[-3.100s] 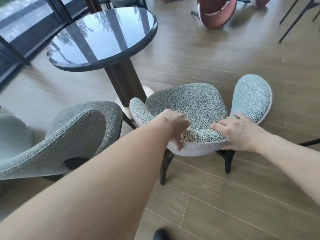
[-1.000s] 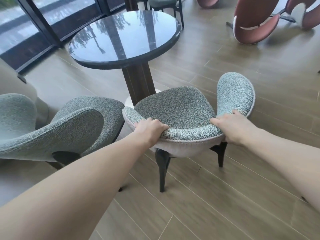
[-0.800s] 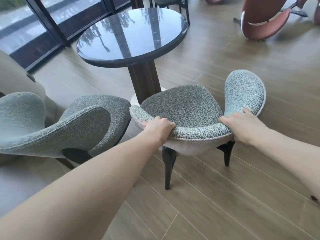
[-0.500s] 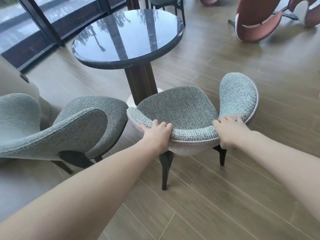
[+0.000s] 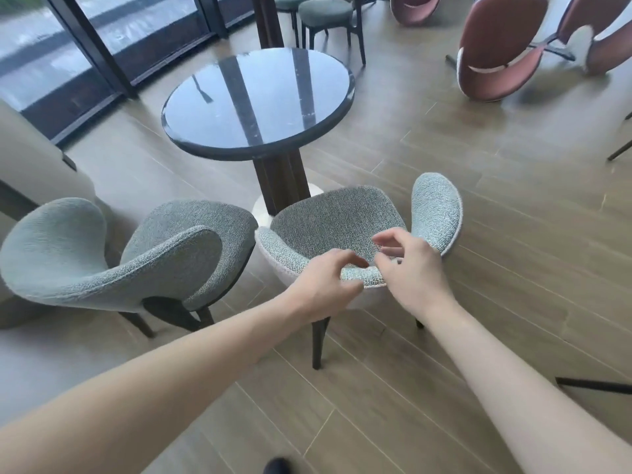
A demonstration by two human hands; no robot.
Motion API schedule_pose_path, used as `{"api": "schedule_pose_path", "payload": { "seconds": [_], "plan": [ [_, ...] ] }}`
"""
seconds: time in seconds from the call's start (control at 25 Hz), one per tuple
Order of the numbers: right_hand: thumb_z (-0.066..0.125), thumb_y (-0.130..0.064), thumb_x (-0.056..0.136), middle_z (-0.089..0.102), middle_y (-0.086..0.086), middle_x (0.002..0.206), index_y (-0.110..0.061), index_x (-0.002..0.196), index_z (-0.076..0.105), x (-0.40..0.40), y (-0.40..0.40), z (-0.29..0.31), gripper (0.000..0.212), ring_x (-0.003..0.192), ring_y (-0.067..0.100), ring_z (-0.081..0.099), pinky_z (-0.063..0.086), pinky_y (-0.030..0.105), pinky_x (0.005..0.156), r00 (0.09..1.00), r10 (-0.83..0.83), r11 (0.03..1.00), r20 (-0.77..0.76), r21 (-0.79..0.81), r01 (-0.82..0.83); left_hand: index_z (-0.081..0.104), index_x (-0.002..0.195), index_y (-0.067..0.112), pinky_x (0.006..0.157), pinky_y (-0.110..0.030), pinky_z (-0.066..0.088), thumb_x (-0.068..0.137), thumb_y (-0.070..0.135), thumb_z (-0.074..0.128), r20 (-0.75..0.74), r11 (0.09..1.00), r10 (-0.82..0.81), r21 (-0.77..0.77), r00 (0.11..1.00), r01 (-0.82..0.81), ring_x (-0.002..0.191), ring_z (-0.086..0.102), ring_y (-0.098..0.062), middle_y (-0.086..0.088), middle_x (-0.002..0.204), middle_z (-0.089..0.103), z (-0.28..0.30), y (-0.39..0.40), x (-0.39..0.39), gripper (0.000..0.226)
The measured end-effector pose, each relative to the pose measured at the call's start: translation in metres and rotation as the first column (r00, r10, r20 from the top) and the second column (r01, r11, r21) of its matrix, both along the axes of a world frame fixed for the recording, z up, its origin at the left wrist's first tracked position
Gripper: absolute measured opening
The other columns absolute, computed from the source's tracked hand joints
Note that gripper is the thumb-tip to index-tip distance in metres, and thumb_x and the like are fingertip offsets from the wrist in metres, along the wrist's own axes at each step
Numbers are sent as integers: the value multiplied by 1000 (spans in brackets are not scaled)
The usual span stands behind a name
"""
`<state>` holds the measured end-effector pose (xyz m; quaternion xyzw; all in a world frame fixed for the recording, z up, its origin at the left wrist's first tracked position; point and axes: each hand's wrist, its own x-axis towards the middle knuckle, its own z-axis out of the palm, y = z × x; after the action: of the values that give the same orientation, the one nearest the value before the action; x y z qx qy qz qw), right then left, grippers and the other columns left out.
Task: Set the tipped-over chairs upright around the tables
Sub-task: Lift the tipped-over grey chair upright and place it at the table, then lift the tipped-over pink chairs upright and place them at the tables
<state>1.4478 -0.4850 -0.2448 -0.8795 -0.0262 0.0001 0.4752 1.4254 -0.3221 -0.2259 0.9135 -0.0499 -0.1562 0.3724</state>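
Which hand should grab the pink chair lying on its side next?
Probably the right hand. The tipped pink chair lies far off on that side, while the left hand sits nearer the upright grey chair. Both hands look open and free, so walking over comes first.

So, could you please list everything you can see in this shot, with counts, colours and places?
Round table: one, glossy black top on a dark pedestal, centre.
Upright grey-green chairs: two, fabric; one at the table under the hands, one to its left.
Tipped-over chairs: two at least, dusty red; one on the floor at the upper right, another cut off by the right edge.
Stools: two, dark green seats, black legs, behind the table.
Floor: brown wood planks.
Windows: dark frames, upper left.
Left hand: open, at the near chair's back rim.
Right hand: open, fingers spread beside it.
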Motion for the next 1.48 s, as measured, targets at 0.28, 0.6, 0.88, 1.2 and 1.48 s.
{"api": "schedule_pose_path", "payload": {
  "seconds": [0.28,0.6,0.88,1.2,1.48],
  "plan": [
    [64,-23,88,72,-15,106,-32,104,69,-41,-41,108,19,96,-9,65,48,19,85,995,-60,909,-78,407,87,67,115,34,89,-12,43,96,16,61,-13,791,407,-496,913,-359,113,61,6,21,117,68,91,-46,-27,27],
    [60,-28,88,74,-13,105,-31,103,70,-38,-58,190,18,101,2,67,51,37,99,996,-72,834,-48,545,87,69,114,40,94,-26,48,98,27,60,39,665,490,-663,871,-344,104,62,9,27,110,70,163,-54,-28,23],
    [58,-42,80,74,-15,104,-37,100,70,21,-57,208,24,102,3,68,52,42,98,995,-99,851,-19,517,94,69,106,56,105,-29,41,80,53,54,-35,586,439,-746,898,-316,127,52,3,28,127,61,192,-39,32,30],
    [59,-38,79,75,-9,101,-32,99,71,114,-78,220,24,100,11,70,52,48,97,974,-225,823,-8,533,195,67,112,55,111,-35,37,70,63,55,-65,531,370,-804,927,-269,130,53,-1,21,139,58,195,-60,138,44],
    [58,-23,94,75,-9,102,-32,100,70,186,-146,208,16,101,12,69,52,49,96,954,-298,803,-30,533,268,54,131,46,119,-42,31,83,51,44,-70,575,303,-782,950,-241,136,48,-7,23,136,51,189,-122,223,50]
  ]
}}
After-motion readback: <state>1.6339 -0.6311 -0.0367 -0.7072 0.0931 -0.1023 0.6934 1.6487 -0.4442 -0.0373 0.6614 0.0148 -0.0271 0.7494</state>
